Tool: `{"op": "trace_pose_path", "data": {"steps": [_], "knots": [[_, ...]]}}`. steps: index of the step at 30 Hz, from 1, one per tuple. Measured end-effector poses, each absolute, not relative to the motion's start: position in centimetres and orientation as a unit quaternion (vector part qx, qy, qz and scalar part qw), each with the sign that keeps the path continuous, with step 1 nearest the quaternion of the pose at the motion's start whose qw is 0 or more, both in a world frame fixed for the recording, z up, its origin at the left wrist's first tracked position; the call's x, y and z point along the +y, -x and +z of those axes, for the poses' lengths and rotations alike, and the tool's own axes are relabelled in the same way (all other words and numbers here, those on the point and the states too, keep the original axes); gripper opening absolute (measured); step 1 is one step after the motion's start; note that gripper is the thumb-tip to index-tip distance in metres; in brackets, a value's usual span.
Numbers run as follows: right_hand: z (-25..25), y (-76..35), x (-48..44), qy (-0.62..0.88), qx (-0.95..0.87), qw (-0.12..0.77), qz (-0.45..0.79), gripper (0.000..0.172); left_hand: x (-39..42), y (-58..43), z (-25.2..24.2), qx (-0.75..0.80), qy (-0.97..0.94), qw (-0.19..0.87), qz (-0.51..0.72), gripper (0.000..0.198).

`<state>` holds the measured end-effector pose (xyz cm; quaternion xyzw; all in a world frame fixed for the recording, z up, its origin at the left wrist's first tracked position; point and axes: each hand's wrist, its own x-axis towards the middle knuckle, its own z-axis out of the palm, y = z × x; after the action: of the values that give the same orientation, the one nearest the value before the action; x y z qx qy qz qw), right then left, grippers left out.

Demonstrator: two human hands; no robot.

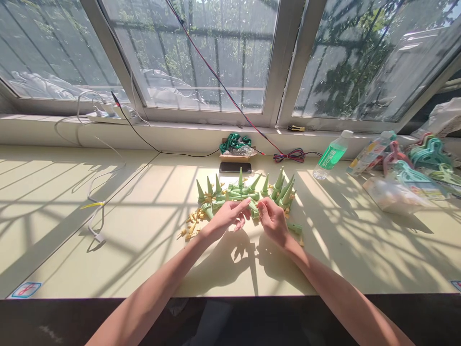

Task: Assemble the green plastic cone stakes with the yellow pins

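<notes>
My left hand [230,216] and my right hand [272,218] meet over the pale table [144,240], both pinched on one small green cone piece [254,208] held between them. Just behind the hands lies a heap of green cone pieces [245,192], some standing point up, some lying flat. Several small yellow parts [192,225] are scattered to the left of my left hand. One more green piece [295,228] lies to the right of my right wrist.
A black phone [235,167] lies behind the heap, with a small box of green items [236,146] beyond it. A green-labelled bottle [331,156] lies at the right, beside bags and coloured plastic hangers [414,163]. White cables [93,211] and a power strip [108,113] are at the left.
</notes>
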<state>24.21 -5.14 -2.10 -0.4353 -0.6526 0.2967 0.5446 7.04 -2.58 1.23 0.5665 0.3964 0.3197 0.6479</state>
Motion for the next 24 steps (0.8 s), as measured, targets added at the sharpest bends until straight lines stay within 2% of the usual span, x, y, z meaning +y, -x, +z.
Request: {"op": "trace_pose_path", "data": {"steps": [7, 12, 16, 24], "knots": [[-1.85, -24.13, -5.23, 0.449, -0.649, 0.537, 0.299, 0.038, -2.92, -6.93, 1.35, 0.382, -0.597, 0.614, 0.347, 0.042], [-2.06, -24.05, -5.09, 0.45, -0.64, 0.544, 0.304, 0.043, -3.33, -7.1, 1.6, 0.416, -0.676, 0.469, 0.388, 0.032], [-2.25, -24.06, -5.01, 0.448, -0.627, 0.551, 0.319, 0.045, -3.52, -7.01, 1.6, 0.378, -0.757, 0.344, 0.407, 0.032], [-2.01, -23.96, -5.04, 0.445, -0.625, 0.553, 0.325, 0.047, -3.43, -7.0, 1.06, 0.296, -0.829, 0.213, 0.424, 0.024]]}}
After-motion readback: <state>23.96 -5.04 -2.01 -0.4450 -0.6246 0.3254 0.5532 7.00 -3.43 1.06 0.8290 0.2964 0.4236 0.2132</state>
